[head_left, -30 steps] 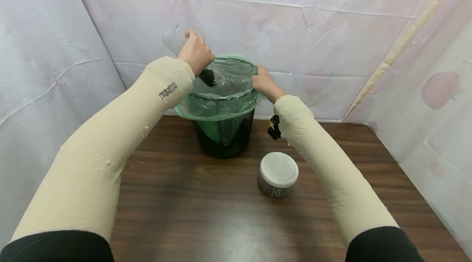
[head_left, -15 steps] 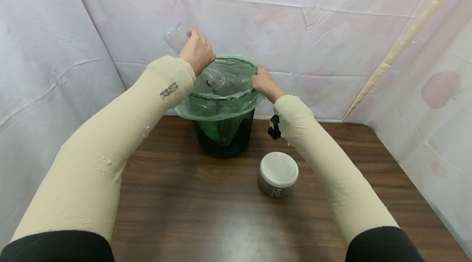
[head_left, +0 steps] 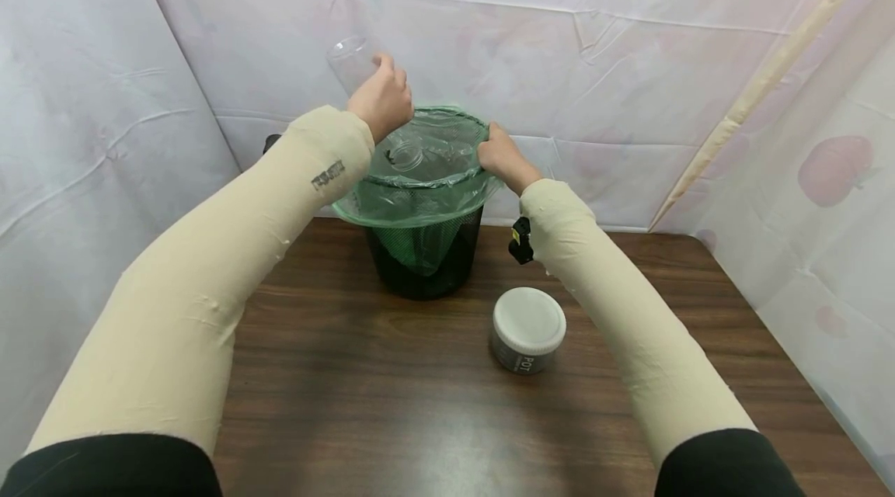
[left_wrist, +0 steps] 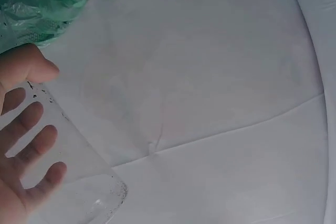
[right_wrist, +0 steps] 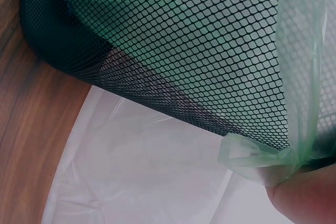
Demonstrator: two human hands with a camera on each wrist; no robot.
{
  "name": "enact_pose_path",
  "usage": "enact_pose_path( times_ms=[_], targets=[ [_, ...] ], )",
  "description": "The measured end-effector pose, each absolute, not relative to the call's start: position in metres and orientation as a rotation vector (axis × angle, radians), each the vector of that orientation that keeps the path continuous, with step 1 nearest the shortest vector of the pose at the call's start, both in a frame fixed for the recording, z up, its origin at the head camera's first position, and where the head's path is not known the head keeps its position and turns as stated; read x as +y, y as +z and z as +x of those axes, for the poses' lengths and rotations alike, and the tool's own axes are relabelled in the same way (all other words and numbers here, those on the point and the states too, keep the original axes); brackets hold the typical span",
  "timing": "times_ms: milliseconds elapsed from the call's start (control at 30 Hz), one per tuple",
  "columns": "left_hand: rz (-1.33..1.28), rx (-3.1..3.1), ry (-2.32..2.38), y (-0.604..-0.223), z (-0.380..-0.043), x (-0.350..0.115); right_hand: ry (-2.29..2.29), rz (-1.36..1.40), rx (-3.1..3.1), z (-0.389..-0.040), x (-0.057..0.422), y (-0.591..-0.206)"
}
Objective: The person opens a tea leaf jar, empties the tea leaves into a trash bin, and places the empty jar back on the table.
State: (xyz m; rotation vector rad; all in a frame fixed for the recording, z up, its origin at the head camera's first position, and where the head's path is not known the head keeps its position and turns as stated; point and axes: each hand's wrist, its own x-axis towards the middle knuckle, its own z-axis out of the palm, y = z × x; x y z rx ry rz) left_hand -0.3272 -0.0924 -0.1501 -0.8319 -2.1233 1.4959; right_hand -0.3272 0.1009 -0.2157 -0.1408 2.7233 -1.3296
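My left hand (head_left: 382,99) grips a clear plastic bottle (head_left: 348,62), tilted steeply with its mouth pointing down inside the green bin liner (head_left: 412,211). Dark specks cling to the inside of the bottle (left_wrist: 79,153) in the left wrist view, mostly along its side and base. The liner is folded over the rim of a black mesh bin (head_left: 428,279) standing at the back of the table. At the bin's right side, my right hand (head_left: 505,159) holds the rim together with the liner; its thumb (right_wrist: 307,195) presses there in the right wrist view.
A short grey pot with a white lid (head_left: 529,322) stands on the wooden table (head_left: 363,404), in front of the bin and to its right. White cloth (head_left: 489,31) hangs close behind the bin and along both sides. A black wrist camera (head_left: 520,241) sits below the right wrist.
The dark clump near the bottle's mouth has dropped out, leaving specks. My left hand has shifted slightly right and tipped the bottle steeper. The right hand stays on the rim.
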Motion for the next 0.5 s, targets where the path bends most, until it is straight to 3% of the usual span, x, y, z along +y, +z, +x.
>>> enact_pose_path(
  times_ms=[200,500],
  targets=[
    [-0.837,-1.974,1.598,-0.1538,-0.3285,-0.0919,-1.329,-0.134,2.717,-0.3268,0.1018,-0.2148],
    [-0.672,-2.34,1.427,-0.1591,-0.3251,-0.0911,-1.354,-0.125,2.703,-0.3253,0.1025,-0.215]
  ],
)
